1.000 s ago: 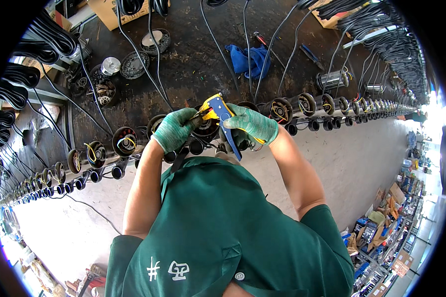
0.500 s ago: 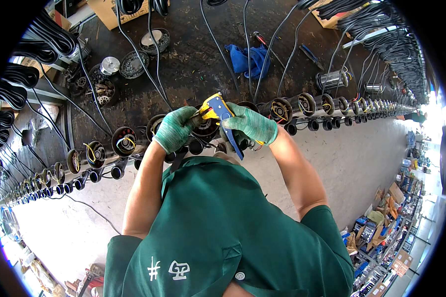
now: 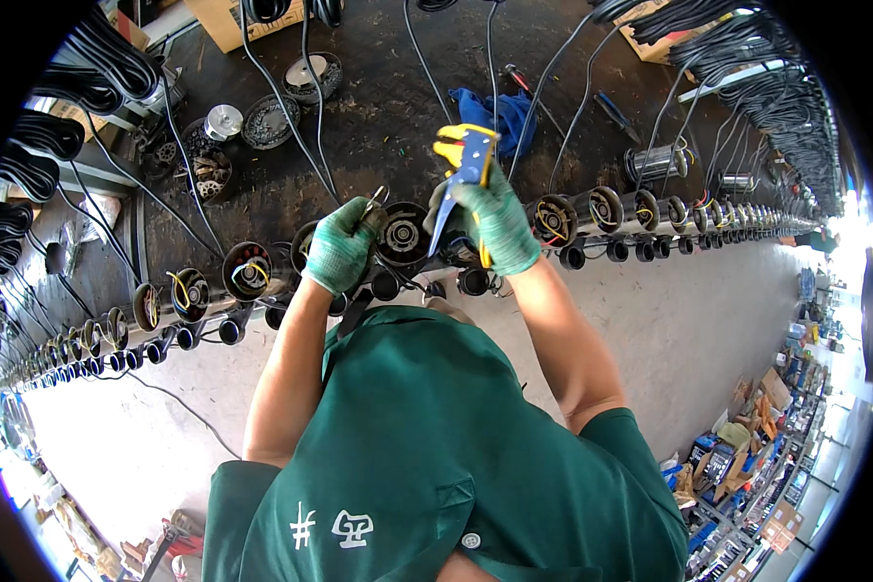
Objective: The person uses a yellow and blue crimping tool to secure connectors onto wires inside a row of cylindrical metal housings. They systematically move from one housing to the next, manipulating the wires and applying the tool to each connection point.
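Note:
My right hand (image 3: 500, 221), in a green knit glove, is closed round the blue handles of a wire stripper (image 3: 468, 160). Its yellow jaws point up and away from me, above the row of round housings. My left hand (image 3: 341, 247), gloved the same way, pinches a thin, shiny, wire-like piece (image 3: 379, 197) between thumb and fingers. Between my hands an open cylindrical motor housing (image 3: 403, 236) faces up, dark inside with a round core. Gloved fingers hide most of the stripper's grip.
Similar housings, some with coloured wires (image 3: 250, 275), run in a long row along the near bench edge. Black cables (image 3: 286, 116) hang across the dark bench (image 3: 378, 97). Farther back lie a blue cloth (image 3: 514, 112), pliers (image 3: 615, 113) and bowls of metal parts (image 3: 270, 122).
The wire stripper has moved right and away from my left hand, its jaws now turned up-left. My left hand stays near the same place, still pinching.

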A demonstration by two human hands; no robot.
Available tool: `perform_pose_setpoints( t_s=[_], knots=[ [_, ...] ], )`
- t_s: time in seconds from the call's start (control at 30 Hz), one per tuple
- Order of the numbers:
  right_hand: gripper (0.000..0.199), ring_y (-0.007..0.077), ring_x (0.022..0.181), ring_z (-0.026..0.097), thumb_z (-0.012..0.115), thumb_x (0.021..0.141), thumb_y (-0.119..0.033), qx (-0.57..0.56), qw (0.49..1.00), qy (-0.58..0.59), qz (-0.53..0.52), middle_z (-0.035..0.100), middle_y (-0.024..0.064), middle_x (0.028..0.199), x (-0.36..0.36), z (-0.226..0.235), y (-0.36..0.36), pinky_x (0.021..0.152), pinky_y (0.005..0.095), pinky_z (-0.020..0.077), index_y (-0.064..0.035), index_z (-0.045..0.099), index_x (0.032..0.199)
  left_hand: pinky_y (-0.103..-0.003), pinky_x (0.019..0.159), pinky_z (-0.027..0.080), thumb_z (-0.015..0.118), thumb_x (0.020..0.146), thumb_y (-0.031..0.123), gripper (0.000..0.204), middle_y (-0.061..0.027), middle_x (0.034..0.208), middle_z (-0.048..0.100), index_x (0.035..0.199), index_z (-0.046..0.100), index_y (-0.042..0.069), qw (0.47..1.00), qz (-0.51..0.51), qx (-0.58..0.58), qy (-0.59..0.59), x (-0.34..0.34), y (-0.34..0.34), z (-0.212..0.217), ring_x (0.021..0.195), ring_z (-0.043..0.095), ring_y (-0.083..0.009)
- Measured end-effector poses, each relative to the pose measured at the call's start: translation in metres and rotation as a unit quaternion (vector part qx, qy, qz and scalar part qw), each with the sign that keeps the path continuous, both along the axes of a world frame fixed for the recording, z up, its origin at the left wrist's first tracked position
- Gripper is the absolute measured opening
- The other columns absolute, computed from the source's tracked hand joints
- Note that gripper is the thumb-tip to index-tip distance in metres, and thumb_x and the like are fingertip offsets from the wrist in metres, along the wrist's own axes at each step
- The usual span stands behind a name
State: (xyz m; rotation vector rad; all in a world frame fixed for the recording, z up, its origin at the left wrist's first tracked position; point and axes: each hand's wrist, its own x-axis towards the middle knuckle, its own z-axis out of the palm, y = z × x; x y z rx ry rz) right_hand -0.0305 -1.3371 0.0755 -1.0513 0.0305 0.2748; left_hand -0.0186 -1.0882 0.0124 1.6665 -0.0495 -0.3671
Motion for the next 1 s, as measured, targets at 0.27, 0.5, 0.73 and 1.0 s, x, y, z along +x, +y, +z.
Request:
perform_pose_setpoints(
  t_s=[0.27, 0.5, 0.73, 1.0],
  knots=[
    [0.056, 0.0227, 0.083, 0.075, 0.06, 0.1, -0.004, -0.102, 0.982, -0.016, -0.157, 0.071, 0.0121, 0.107, -0.031, -0.008, -0.061, 0.076, 0.0369, 0.0639, -0.0124, 0.044, 0.153, -0.032, 0.092, 0.057, 0.079, 0.096, 0.012, 0.048, -0.0063, 0.11, 0.071, 0.141, 0.063, 0.005, 0.987, -0.041, 0.124, -0.098, -0.003, -0.013, 0.028, 0.105, 0.068, -0.0192],
    [0.06, 0.0261, 0.085, 0.076, 0.062, 0.096, -0.006, -0.055, 0.976, 0.039, -0.209, 0.071, 0.0146, 0.108, -0.084, 0.013, -0.101, 0.075, 0.0403, 0.0661, -0.0109, 0.042, 0.153, -0.047, 0.095, 0.055, 0.085, 0.082, 0.024, 0.048, -0.0101, 0.12, 0.07, 0.128, 0.073, 0.015, 0.844, -0.254, 0.351, -0.316, -0.006, -0.076, 0.074, 0.109, 0.067, -0.0367],
    [0.064, 0.0273, 0.088, 0.076, 0.061, 0.095, -0.004, -0.056, 0.977, 0.057, -0.198, 0.071, 0.0147, 0.107, -0.113, -0.004, -0.109, 0.077, 0.0415, 0.0655, -0.0097, 0.039, 0.155, -0.047, 0.097, 0.051, 0.077, 0.089, 0.029, 0.025, -0.0055, 0.104, 0.07, 0.113, 0.079, 0.02, 0.685, -0.379, 0.534, -0.32, 0.002, -0.115, 0.063, 0.111, 0.065, -0.0303],
    [0.07, 0.0274, 0.09, 0.074, 0.062, 0.095, -0.007, -0.022, 0.989, 0.083, -0.124, 0.07, 0.0156, 0.112, -0.131, -0.028, -0.125, 0.081, 0.0389, 0.0631, -0.0098, 0.033, 0.158, -0.038, 0.084, 0.058, 0.076, 0.093, 0.008, 0.02, -0.0164, 0.106, 0.075, 0.112, 0.077, 0.002, 0.928, -0.216, 0.22, -0.209, -0.017, -0.148, 0.038, 0.092, 0.073, -0.0316]
  ],
)
